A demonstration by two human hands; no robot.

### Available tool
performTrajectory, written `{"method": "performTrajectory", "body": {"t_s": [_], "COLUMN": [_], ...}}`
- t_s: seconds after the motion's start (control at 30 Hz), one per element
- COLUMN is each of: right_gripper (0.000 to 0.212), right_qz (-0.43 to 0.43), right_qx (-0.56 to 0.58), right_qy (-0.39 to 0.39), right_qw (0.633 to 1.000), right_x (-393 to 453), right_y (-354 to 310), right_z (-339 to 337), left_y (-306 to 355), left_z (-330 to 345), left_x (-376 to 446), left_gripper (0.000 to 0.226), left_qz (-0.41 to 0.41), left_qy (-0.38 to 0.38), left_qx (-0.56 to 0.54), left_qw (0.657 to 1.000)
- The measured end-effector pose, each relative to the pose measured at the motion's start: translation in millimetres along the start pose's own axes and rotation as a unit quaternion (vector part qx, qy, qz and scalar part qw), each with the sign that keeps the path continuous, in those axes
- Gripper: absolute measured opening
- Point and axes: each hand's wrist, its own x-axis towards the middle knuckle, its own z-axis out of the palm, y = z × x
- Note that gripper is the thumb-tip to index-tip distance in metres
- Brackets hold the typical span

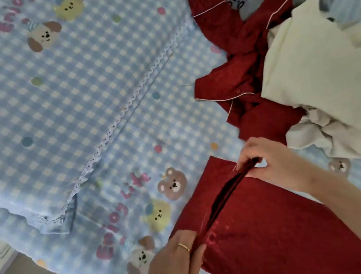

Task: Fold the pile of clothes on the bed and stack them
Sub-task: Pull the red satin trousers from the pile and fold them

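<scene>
Red garment (263, 237) lies on bed (74, 106), near edge, right under my hands. Fold ridge runs diagonal, L hand (176, 259) at near end, R hand (268, 165) at far end; both pinch it, well apart. Equal reach. Pile (294, 65) just beyond R hand, touching garment's far part. Open room lies left on the bed; I'd judge next fold goes that way.

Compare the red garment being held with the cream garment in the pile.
The red garment lies spread near the bed's edge, both hands pinching its edge: left hand, right hand. The cream garment sits untouched atop the pile. Red looks shiny; cream looks matte. Both are still unfolded on the checked bedsheet.
</scene>
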Motion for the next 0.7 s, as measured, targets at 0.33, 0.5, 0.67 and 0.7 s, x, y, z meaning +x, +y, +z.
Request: {"method": "performTrajectory", "body": {"t_s": [0.33, 0.5, 0.67, 0.7], "right_gripper": [0.051, 0.051, 0.048, 0.048], "right_qz": [0.171, 0.201, 0.191, 0.192], "right_qx": [0.068, 0.097, 0.116, 0.118], "right_qy": [0.167, 0.217, 0.248, 0.250], "right_qw": [0.968, 0.950, 0.943, 0.942], "right_x": [-176.3, -223.3, -274.1, -284.5], "right_y": [158.5, 214.4, 252.2, 258.4], "right_z": [41.0, 69.0, 88.5, 92.0], "left_y": [138.8, 171.2, 194.6, 197.6], "left_z": [187.8, 243.6, 284.1, 291.9], "left_x": [-45.7, -70.9, -102.1, -107.5], "left_gripper": [0.034, 0.037, 0.057, 0.058], "left_qz": [0.128, 0.148, 0.181, 0.184], "left_qy": [-0.187, -0.222, -0.237, -0.250], "left_qx": [0.167, 0.155, 0.177, 0.180], "left_qw": [0.960, 0.951, 0.938, 0.933]}}
